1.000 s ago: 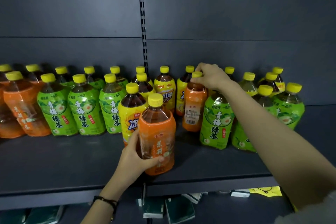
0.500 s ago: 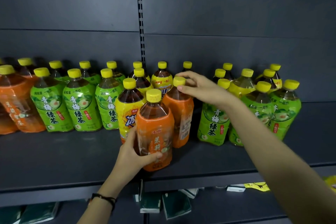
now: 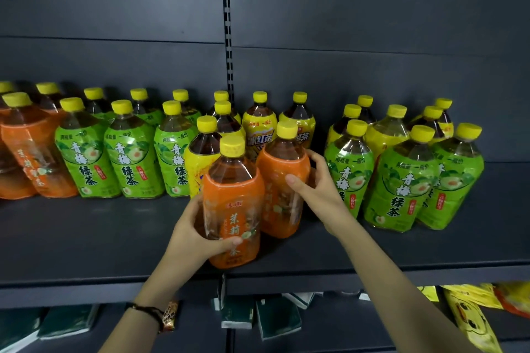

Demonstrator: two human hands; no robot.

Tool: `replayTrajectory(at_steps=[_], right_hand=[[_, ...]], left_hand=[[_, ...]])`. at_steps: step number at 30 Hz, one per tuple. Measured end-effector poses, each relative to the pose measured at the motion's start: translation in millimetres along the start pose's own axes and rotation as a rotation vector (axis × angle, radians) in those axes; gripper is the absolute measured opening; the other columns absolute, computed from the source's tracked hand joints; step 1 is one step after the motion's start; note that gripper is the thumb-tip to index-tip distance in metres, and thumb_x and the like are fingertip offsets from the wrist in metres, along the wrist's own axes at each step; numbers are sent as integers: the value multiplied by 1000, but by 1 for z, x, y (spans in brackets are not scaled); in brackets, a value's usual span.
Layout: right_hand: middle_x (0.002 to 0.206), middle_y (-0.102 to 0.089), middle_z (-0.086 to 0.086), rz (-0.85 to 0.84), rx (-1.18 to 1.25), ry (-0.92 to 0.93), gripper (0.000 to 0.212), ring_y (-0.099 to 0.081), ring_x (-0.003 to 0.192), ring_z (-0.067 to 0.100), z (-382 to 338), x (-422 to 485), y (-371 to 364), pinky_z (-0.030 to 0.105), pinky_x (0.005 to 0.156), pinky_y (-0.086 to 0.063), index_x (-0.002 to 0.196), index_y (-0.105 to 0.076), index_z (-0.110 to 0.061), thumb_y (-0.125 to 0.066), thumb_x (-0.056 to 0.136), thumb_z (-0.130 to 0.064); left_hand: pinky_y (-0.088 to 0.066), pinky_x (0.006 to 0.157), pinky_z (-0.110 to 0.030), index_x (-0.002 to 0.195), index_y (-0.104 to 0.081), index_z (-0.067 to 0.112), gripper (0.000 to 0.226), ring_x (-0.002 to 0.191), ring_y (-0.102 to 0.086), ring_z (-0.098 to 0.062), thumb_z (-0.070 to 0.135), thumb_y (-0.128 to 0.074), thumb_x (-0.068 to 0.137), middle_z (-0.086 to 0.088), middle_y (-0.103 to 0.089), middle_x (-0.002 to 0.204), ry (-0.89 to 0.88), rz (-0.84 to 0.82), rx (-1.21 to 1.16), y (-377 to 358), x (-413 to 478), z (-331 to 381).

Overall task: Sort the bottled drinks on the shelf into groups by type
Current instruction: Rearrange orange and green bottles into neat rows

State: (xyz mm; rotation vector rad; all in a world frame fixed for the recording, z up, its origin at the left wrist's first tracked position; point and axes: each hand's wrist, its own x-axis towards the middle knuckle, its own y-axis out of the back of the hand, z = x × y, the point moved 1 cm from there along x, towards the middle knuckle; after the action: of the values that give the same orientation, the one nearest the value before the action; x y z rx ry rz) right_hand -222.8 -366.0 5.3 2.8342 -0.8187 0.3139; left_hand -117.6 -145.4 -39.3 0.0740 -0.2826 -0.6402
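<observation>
Head view: the left hand [image 3: 198, 235] was wrapped around 1 orange bottle [image 3: 233, 203] at the shelf [image 3: 86, 238] front; the right hand [image 3: 318, 189] clasped a second orange bottle [image 3: 282, 180] just behind. Dragging either could topple the crowded yellow bottles [image 3: 258, 129]

My dark grey shelf [image 3: 86, 241] carries upright, yellow-capped bottles: orange bottles [image 3: 31, 157] at the left, green bottles [image 3: 129, 160] beside them, yellow bottles [image 3: 259, 129] at the middle back, two orange ones [image 3: 282, 180] in front, more green bottles [image 3: 401, 186] right.
</observation>
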Motion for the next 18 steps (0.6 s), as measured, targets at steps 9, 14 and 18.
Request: replayTrajectory(at_steps=[9, 14, 18], right_hand=[[129, -47, -12, 39, 147, 84, 90, -60, 113, 6, 16, -30, -29, 18, 75, -54, 122, -28, -56, -83, 51, -53], [126, -49, -14, 139, 155, 128, 82, -59, 108, 0, 12, -37, -47, 16, 74, -54, 120, -33, -54, -80, 53, -47], [123, -50, -18, 66, 161, 132, 85, -60, 107, -4, 4, -44, -76, 18, 74, -54, 117, -36, -61, -84, 48, -51]], left_hand=[[-52, 67, -12, 112, -49, 44, 74, 96, -64, 3, 25, -90, 52, 29, -66, 102, 26, 69, 3, 43, -4, 1], [-51, 71, -11, 119, -49, 42, 78, 101, -62, 4, 38, -87, 51, 26, -65, 109, -14, 100, -25, 47, -12, -2], [-51, 74, -13, 126, -48, 34, 81, 104, -62, 0, 44, -82, 53, 23, -65, 112, -46, 128, -30, 62, -21, -5]])
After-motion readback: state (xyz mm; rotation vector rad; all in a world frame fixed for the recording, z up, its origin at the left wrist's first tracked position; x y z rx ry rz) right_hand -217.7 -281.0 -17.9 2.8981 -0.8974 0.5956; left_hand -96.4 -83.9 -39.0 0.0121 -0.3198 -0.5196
